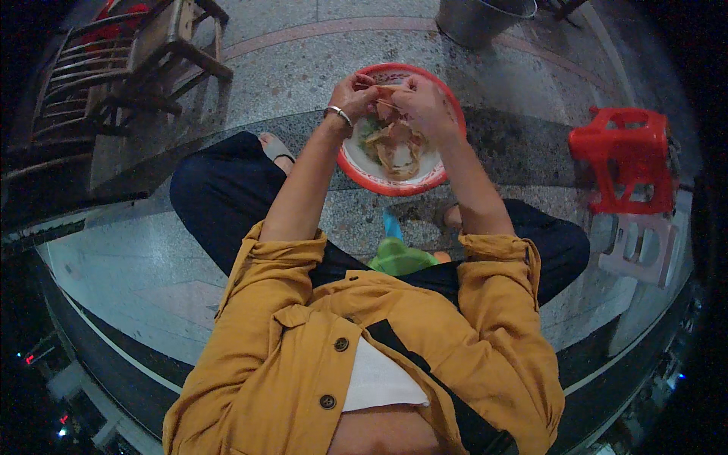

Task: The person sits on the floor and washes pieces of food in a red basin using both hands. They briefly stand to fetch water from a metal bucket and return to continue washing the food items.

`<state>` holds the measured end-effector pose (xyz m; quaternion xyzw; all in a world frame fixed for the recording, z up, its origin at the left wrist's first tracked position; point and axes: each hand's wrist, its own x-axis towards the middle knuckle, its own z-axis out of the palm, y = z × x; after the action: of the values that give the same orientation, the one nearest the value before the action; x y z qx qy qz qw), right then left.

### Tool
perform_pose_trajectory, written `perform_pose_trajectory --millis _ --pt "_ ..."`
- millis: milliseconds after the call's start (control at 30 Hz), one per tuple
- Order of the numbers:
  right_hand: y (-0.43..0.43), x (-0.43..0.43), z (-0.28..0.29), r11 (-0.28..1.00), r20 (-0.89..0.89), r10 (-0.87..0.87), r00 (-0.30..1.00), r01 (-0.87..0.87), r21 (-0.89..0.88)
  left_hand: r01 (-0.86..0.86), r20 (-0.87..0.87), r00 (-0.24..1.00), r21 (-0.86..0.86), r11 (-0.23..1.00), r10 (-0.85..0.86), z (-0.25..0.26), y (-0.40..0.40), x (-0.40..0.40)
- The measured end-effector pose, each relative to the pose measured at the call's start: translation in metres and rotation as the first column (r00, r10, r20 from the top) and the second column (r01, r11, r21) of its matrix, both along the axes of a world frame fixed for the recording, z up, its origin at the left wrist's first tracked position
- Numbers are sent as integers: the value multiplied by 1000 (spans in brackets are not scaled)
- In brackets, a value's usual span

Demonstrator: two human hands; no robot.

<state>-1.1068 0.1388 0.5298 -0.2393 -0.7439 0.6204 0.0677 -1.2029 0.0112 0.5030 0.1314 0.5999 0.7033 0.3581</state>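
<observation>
Over the far half of a red-rimmed white enamel basin [392, 190], my two hands work close together. My left hand [355, 98], with a bangle at its wrist, pinches one end of a thin pale strip [389, 87]. At the other end, the fingers of my right hand [422, 101] grip the same strip, so it is stretched between them. Soft tan and pinkish pieces [398, 149] lie in the basin below, some with ragged edges; they look like food, but the kind is unclear. Something green shows at the basin's left inside.
A bamboo chair [94, 85] and a wooden seat [162, 42] stand at the left. A metal bucket [475, 23] is at the far right. Red [625, 159] and pale [640, 247] plastic stools are on my right. A green object [401, 257] lies between my legs on the terrazzo floor [284, 74].
</observation>
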Motion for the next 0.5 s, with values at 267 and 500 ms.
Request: perform_pose_trajectory --millis 267,500 --pt "12 -1 -44 978 -35 -174 984 177 115 185 45 982 -48 982 -183 8 9 6" --pt "-20 9 16 957 134 16 991 -54 286 -65 -418 891 -504 861 -178 -30 1 0"
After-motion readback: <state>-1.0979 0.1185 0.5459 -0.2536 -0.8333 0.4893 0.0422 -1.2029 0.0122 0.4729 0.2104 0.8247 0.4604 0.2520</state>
